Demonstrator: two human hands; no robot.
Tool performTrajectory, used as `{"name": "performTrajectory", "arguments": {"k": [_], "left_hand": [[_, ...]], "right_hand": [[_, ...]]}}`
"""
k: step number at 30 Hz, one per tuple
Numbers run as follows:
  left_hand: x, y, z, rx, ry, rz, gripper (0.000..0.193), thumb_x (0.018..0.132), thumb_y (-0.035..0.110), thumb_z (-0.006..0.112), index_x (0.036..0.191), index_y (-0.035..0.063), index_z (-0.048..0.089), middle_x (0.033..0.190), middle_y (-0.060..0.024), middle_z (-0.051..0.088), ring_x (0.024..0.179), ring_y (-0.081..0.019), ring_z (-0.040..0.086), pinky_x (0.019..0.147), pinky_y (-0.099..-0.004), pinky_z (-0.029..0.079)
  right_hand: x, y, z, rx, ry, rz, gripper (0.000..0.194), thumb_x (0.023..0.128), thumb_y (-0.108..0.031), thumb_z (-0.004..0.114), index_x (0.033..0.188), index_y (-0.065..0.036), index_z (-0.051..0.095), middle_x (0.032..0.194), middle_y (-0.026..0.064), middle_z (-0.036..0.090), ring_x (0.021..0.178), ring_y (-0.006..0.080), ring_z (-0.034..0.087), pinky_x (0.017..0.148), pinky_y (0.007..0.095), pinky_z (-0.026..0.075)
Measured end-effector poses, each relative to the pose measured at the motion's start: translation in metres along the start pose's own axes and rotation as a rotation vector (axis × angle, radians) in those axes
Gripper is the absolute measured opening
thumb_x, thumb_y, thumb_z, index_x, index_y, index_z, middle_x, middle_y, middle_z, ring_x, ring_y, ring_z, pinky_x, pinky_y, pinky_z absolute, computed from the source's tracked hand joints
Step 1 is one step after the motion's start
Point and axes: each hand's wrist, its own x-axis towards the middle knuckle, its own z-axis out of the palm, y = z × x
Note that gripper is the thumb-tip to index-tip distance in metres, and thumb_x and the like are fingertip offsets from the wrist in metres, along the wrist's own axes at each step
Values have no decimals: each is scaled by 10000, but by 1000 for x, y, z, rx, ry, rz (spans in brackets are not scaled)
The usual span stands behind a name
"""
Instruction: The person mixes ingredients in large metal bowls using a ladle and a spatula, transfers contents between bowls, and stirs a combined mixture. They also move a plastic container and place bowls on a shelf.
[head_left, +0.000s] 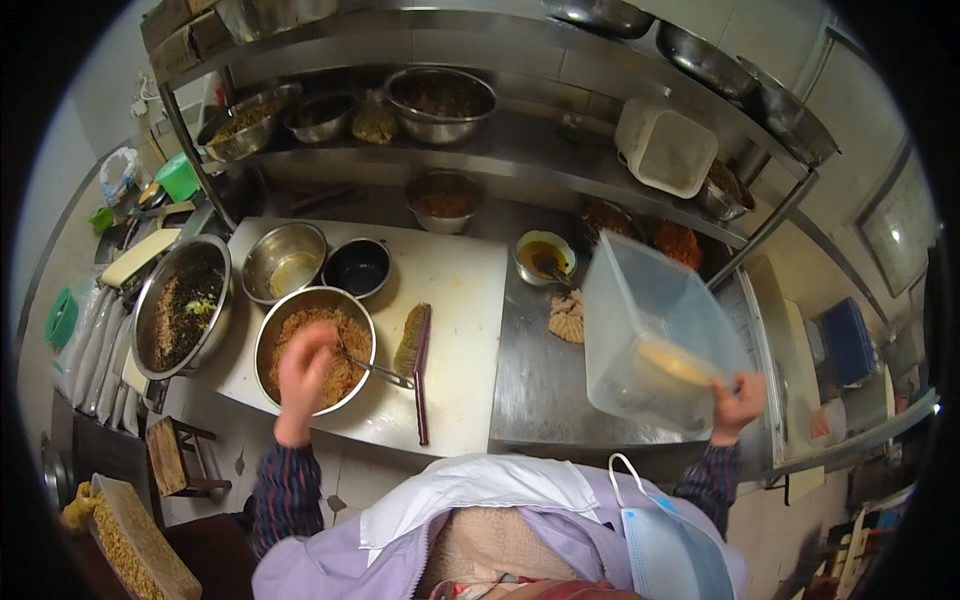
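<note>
My left hand (304, 367) is over a steel bowl (369, 375) of crumbly orange-brown filling (349, 322). Its blurred fingers are loosely bent, with nothing visible in them. A metal utensil (386, 373) leans out of that bowl, its handle over the rim. My right hand (739, 405) grips the lower right rim of a translucent plastic bin (615, 330), tilted over the steel counter. Something yellowish (675, 364) shows through the bin's wall. A brush (412, 341) with a dark red handle lies on the white board (465, 300), right of the bowl.
Left stands a large bowl of dark chopped mix (187, 322). Behind the filling are a steel bowl (285, 259) and a dark-lined bowl (358, 268). A bowl of yellow liquid (545, 257) and a crumpled cloth (566, 315) sit near the bin. Shelves (525, 150) with bowls run overhead.
</note>
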Motion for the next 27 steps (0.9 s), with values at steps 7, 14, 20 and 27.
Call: {"name": "performTrajectory", "arguments": {"k": [7,14,20,27], "left_hand": [[235,106,19,601,323,721,274,780,91,614,1053,68,627,1278,-114,550,1168,-331,517,985,-394,421],[387,133,17,1081,603,744,541,809,223,673,1304,96,497,1457,-137,371,1350,-341,332,1108,-427,311],[474,142,-1,1334,700,692,702,838,338,667,1454,243,343,1546,-80,238,1416,-358,210,1122,-551,255],[522,161,-32,1405,478,151,1009,754,433,752,1526,259,127,1572,-101,199,1451,-383,112,1097,-716,60]], "right_hand": [[-144,23,31,-278,-261,104,475,676,-437,811,684,-34,558,658,122,483,666,333,503,610,460,398],[-253,34,59,-138,-550,258,410,635,-402,813,668,-69,577,738,122,545,800,350,535,752,459,404],[-242,11,68,-83,-703,301,380,693,-340,774,799,-4,630,811,177,593,827,382,538,741,493,405],[-196,-10,69,-246,-578,246,347,823,-289,668,992,10,617,947,195,598,943,389,530,826,463,403]]}}
